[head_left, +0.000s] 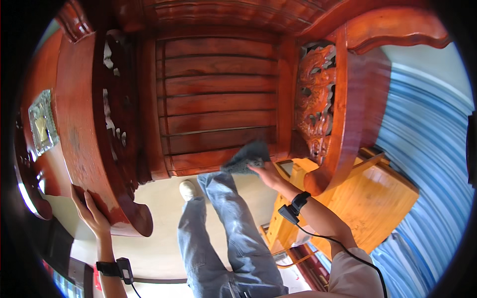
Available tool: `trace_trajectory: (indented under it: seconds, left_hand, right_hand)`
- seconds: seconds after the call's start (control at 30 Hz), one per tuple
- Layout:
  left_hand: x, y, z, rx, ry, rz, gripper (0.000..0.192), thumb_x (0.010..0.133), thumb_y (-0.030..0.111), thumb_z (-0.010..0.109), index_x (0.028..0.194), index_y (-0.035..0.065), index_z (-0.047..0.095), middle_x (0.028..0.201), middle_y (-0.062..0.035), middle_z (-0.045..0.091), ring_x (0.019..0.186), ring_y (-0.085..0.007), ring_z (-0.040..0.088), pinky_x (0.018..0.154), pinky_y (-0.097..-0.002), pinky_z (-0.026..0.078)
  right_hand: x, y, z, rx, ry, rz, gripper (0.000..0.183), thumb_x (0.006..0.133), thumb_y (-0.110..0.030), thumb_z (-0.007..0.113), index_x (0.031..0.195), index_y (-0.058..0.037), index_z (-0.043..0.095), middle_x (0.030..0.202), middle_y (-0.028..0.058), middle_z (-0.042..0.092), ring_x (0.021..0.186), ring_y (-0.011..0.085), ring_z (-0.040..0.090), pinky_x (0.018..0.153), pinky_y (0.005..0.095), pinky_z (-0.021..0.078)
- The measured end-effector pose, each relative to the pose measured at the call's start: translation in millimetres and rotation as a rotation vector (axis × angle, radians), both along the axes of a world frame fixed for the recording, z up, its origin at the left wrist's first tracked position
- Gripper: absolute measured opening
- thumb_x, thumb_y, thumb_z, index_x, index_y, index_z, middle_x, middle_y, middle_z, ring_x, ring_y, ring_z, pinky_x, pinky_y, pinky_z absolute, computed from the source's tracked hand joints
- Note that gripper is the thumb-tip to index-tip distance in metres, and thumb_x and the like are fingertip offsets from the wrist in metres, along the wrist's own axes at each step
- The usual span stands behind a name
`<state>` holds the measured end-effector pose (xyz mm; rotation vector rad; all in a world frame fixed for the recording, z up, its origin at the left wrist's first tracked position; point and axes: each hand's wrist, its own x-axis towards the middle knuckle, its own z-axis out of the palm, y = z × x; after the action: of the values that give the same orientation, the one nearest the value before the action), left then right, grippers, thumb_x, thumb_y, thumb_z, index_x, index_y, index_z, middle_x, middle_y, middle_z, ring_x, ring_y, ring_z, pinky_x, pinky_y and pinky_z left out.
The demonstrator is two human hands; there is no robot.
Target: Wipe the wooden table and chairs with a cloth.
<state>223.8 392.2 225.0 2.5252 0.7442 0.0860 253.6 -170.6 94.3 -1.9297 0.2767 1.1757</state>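
Observation:
A carved, reddish-brown wooden armchair faces me, its slatted seat in the middle of the view. My right hand grips a dark grey cloth, blurred, at the seat's front edge. The cloth covers part of the front slats. At the left, my left hand lies against the outer side of the chair's left armrest, near its curled front end, with the fingers extended and slightly apart. Openwork carving fills the panel under the right armrest.
Beyond the left armrest, a glass ashtray sits on a reddish wooden surface. A yellow wooden stool or small table stands close by the right armrest. Blue striped curtain-like fabric hangs at the right. My legs stand on pale flooring.

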Motion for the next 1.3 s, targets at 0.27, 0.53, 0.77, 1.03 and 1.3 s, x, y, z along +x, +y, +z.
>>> trace_trajectory:
  seconds: [0.27, 0.53, 0.77, 1.03, 1.3]
  left_hand:
    - [-11.1, 10.5, -12.3, 0.034, -0.058, -0.005, 0.054, 0.108, 0.03, 0.048, 0.147, -0.0061, 0.045, 0.147, -0.0261, 0.051, 0.135, -0.0373, 0.051, 0.113, -0.0401, 0.038]
    - [-75.3, 83.1, -46.3, 0.266, 0.101, -0.252, 0.042, 0.111, 0.025, 0.038, 0.15, 0.0162, 0.05, 0.157, -0.0142, 0.044, 0.142, -0.0343, 0.045, 0.12, -0.0448, 0.035]
    - [-83.4, 79.2, -76.2, 0.318, 0.078, -0.289, 0.043, 0.112, 0.021, 0.032, 0.151, 0.0181, 0.05, 0.158, -0.0132, 0.042, 0.143, -0.0339, 0.044, 0.12, -0.0453, 0.035]
    - [-72.4, 64.7, -56.8, 0.301, 0.081, -0.269, 0.044, 0.111, 0.025, 0.036, 0.15, 0.0102, 0.049, 0.157, -0.0151, 0.043, 0.142, -0.0349, 0.046, 0.119, -0.0426, 0.035]
    - [-81.3, 58.5, -49.0, 0.105, 0.025, -0.023, 0.047, 0.11, 0.027, 0.041, 0.15, 0.0028, 0.046, 0.154, -0.0175, 0.047, 0.14, -0.0332, 0.048, 0.117, -0.0403, 0.037]
  right_hand:
    - [119.6, -124.0, 207.9, 0.24, 0.259, -1.006, 0.028, 0.093, -0.012, 0.062, 0.117, 0.0006, 0.066, 0.114, 0.0164, 0.07, 0.106, 0.0327, 0.069, 0.098, 0.0496, 0.0534]
    - [306.9, 33.8, 280.4, -0.654, -0.405, 1.07, 0.052, 0.099, -0.03, 0.058, 0.148, -0.0122, 0.051, 0.157, 0.0127, 0.045, 0.146, 0.04, 0.036, 0.123, 0.0418, 0.0255]
    - [285.6, -45.6, 72.5, -1.144, -0.171, 1.414, 0.062, 0.103, -0.046, 0.041, 0.15, -0.0072, 0.049, 0.17, 0.0049, 0.018, 0.158, 0.0224, 0.006, 0.123, 0.0492, 0.0231]
    - [82.7, -85.4, 158.9, -0.497, -0.038, 1.494, 0.043, 0.094, -0.038, 0.057, 0.106, -0.0012, 0.076, 0.135, 0.0211, 0.063, 0.12, 0.0282, 0.064, 0.079, 0.0531, 0.0562]
    - [299.8, -34.1, 181.2, -0.879, -0.628, 1.451, 0.051, 0.094, -0.04, 0.062, 0.132, -0.0055, 0.064, 0.145, 0.0114, 0.058, 0.137, 0.0375, 0.048, 0.117, 0.0454, 0.0364]
